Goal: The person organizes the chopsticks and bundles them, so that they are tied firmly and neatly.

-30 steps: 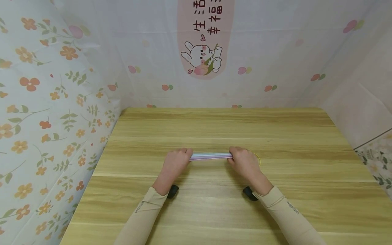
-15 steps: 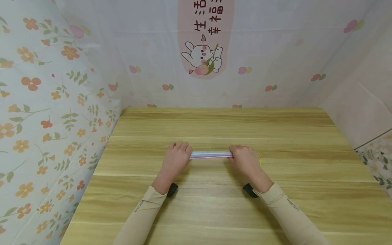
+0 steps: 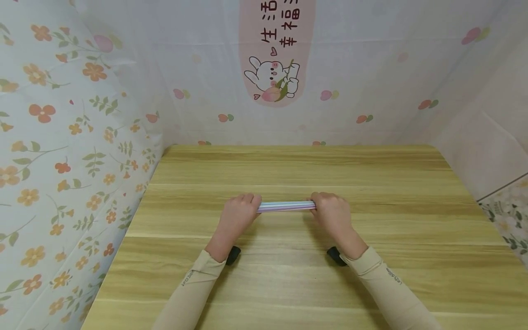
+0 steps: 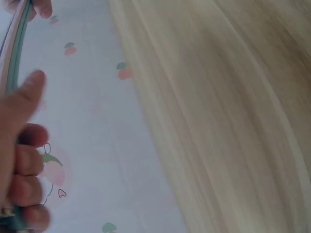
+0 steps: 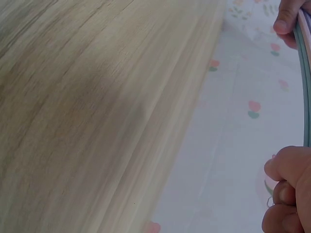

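Observation:
A bundle of pastel strips (image 3: 286,206), in blue, white, purple and pink, stretches nearly level between the two hands above the middle of the table. Its exact kind is not clear. The left hand (image 3: 239,213) grips one end, its fingers curled under and its thumb lying along the strips in the left wrist view. At the other end, the right hand (image 3: 332,213) holds on with curled fingers. Green and pink strips (image 5: 302,73) run from hand to hand in the right wrist view. The ends of the bundle are hidden within the grips.
Below lies a wood-grain table (image 3: 284,293). A white cloth (image 3: 354,82) with a rabbit print hangs behind its far edge, and a floral cloth (image 3: 74,151) hangs at the left. Black devices (image 3: 337,256) sit under both wrists.
The right hand and the bundle have shifted slightly up in the head view. The left hand rose, then dipped a little. A yellow loop by the right hand is no longer visible.

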The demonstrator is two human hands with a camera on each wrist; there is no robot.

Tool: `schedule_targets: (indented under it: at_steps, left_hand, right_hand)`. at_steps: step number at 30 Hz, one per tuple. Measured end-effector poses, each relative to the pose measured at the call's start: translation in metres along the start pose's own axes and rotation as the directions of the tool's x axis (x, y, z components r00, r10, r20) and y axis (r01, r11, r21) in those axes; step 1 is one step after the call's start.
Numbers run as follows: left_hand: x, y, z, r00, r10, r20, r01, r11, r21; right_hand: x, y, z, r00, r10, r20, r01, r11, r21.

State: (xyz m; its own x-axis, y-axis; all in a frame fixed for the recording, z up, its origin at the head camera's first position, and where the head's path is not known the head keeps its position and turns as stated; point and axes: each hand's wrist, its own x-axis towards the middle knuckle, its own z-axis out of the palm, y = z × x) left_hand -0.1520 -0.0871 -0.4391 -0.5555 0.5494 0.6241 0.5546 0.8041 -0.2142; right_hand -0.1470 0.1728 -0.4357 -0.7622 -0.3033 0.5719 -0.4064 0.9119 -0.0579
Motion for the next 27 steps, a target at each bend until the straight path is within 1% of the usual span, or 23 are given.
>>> schedule_targets:
  at_steps: [5, 8, 11, 14, 21, 24, 27]
  left_hand:
    - [0.0014, -0.0004, -0.001, 0.998, 0.015, -0.065, -0.015, 1.0, -0.006]
    - [0.0026, -0.0004, -0.0021, 0.995, 0.017, -0.101, -0.016, 1.0, 0.016]
    - [0.0034, -0.0006, -0.0024, 0.993, 0.019, -0.119, -0.015, 0.999, 0.039]
    - [0.0039, -0.0007, -0.0026, 0.992, 0.024, -0.121, -0.018, 0.999, 0.051]
    - [0.0068, -0.0025, -0.0054, 0.996, 0.044, -0.081, -0.04, 0.998, 0.054]
    - [0.008, -0.0045, -0.0056, 0.996, 0.045, -0.072, -0.041, 0.998, 0.052]
    - [0.0087, -0.0072, -0.0048, 0.996, 0.042, -0.075, -0.038, 0.998, 0.053]
  right_hand:
    - [0.0003, -0.0004, 0.0016, 0.999, 0.004, -0.038, -0.004, 1.0, 0.004]
    - [0.0004, -0.001, 0.0013, 0.999, 0.005, -0.053, -0.005, 1.0, 0.009]
    - [0.0006, -0.0013, 0.0004, 0.998, 0.006, -0.061, -0.005, 1.0, 0.016]
    - [0.0012, -0.0013, -0.0002, 0.997, 0.0, -0.071, 0.0, 1.0, 0.014]
    - [0.0037, -0.002, -0.0021, 0.995, -0.008, -0.099, 0.009, 1.0, 0.013]
    - [0.0044, -0.0022, -0.0045, 0.994, 0.001, -0.109, 0.002, 1.0, 0.027]
    - [0.0045, -0.0005, -0.0077, 0.996, 0.03, -0.088, -0.023, 0.997, 0.074]
